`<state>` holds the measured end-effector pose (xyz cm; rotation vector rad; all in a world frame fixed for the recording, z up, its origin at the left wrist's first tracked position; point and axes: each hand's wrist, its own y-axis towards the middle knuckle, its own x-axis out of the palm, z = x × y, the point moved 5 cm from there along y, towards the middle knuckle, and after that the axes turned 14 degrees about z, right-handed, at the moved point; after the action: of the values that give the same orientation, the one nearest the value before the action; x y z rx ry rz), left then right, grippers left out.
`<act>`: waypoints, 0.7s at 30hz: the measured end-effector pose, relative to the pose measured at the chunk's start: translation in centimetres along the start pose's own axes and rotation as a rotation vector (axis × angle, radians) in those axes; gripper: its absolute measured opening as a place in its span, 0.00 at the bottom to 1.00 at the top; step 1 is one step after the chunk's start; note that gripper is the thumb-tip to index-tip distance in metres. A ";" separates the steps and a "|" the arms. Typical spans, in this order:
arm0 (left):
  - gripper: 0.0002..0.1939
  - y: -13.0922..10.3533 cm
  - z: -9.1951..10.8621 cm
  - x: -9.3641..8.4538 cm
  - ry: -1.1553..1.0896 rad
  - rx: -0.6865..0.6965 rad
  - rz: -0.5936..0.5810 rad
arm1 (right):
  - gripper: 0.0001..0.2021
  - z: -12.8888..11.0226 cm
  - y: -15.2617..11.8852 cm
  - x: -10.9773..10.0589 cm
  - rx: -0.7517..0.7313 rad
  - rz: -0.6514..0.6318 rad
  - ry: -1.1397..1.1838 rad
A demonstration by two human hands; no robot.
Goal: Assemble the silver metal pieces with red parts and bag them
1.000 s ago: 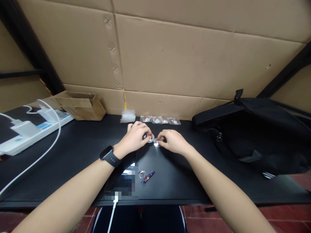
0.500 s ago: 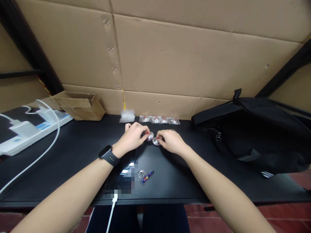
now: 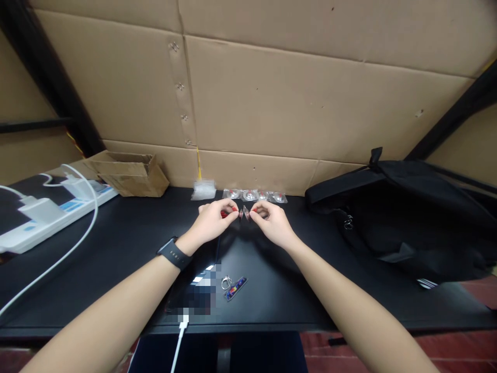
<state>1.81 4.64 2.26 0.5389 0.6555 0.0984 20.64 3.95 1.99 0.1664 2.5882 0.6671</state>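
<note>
Behind your hands, four clear packets (image 3: pixel 249 195) along the cardboard wall (image 3: pixel 310 103) each hold a silvery disc with a red spot; the contents of your open cardboard box (image 3: pixel 132 178) are hidden. Over the black table (image 3: pixel 248 259), your left hand (image 3: pixel 212 220) pinches the left disc (image 3: pixel 241 213), your right hand (image 3: pixel 274 223) the right disc (image 3: pixel 247 213). Both stand roughly upright, edge-on to you, faces toward each other; you can't tell whether they touch.
</note>
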 end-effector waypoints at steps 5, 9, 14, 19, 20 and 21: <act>0.07 -0.1 -0.3 0.6 -0.075 -0.017 -0.025 | 0.08 0.6 -0.2 0.7 0.150 -0.057 0.189; 0.08 -0.2 -0.2 0.7 -0.100 -0.018 -0.016 | 0.13 0.6 -0.7 1.2 0.310 -0.101 0.396; 0.09 -0.3 -0.2 0.9 -0.103 -0.018 -0.024 | 0.17 0.4 -1.1 1.6 0.444 -0.149 0.566; 0.09 -0.3 -0.4 1.0 -0.100 -0.019 -0.036 | 0.18 0.4 -1.1 1.6 0.478 -0.194 0.615; 0.09 -0.3 -0.4 1.0 -0.100 -0.019 -0.040 | 0.20 0.4 -1.1 1.6 0.481 -0.203 0.620; 0.09 -0.3 -0.4 1.0 -0.100 -0.018 -0.043 | 0.21 0.4 -1.1 1.5 0.482 -0.210 0.621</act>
<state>2.39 4.79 1.29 0.5088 0.5679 0.0362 19.46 3.50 0.50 -0.1965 3.2607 -0.0104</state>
